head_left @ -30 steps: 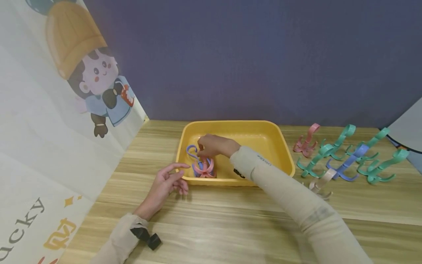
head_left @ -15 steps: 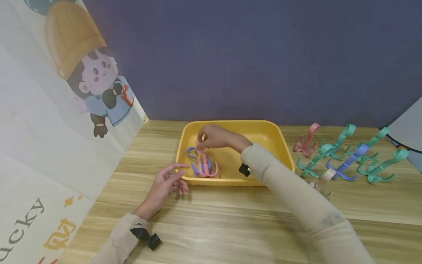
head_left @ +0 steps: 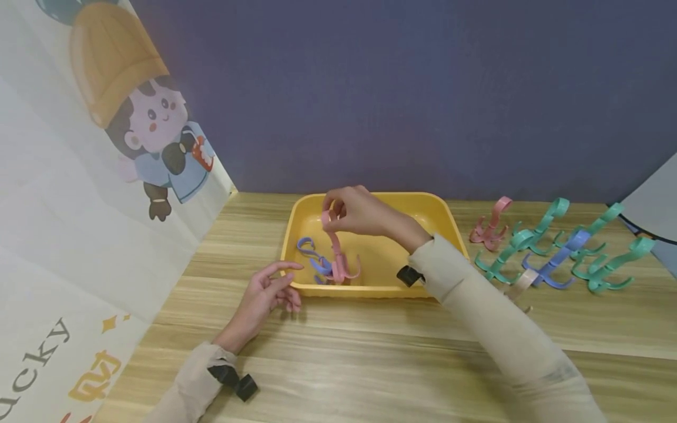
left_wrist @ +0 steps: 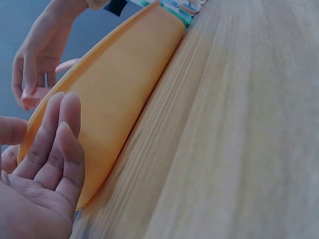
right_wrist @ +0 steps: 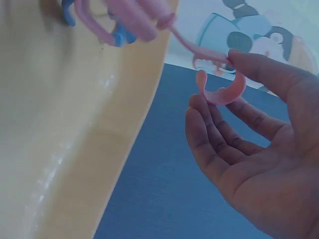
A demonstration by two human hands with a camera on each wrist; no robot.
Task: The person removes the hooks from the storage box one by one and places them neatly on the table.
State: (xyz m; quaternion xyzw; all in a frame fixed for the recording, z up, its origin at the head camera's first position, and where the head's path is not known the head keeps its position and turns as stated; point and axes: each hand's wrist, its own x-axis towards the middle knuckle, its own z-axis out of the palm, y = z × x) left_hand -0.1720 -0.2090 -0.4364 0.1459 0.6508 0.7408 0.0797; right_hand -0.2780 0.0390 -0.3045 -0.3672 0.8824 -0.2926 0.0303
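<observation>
My right hand (head_left: 365, 212) pinches the curved top hook of a pink multi-claw hanger (head_left: 339, 264) above the left part of a yellow tray (head_left: 381, 291). In the right wrist view, the hook (right_wrist: 227, 94) lies between thumb and fingers, with the claws away from the palm. Partly hidden behind that hanger, a blue-purple claw hanger (head_left: 321, 267) lies in the tray's front left corner. My left hand (head_left: 259, 299) rests at this corner. In the left wrist view, its relaxed fingers (left_wrist: 47, 144) lie along the tray's outer wall.
Right of the tray, several claw hangers stand on the wooden table (head_left: 338, 352): a pink one (head_left: 489, 232), green ones (head_left: 608, 267), a purple one (head_left: 555, 264) and a beige one (head_left: 518, 286). A dark blue panel (head_left: 412, 100) rises behind; a printed cloth (head_left: 69, 194) hangs left.
My right hand has risen and moved slightly right, lifting the pink hanger's hook end and drawing it partly away from the blue-purple hanger. My left hand has stayed at the tray's corner.
</observation>
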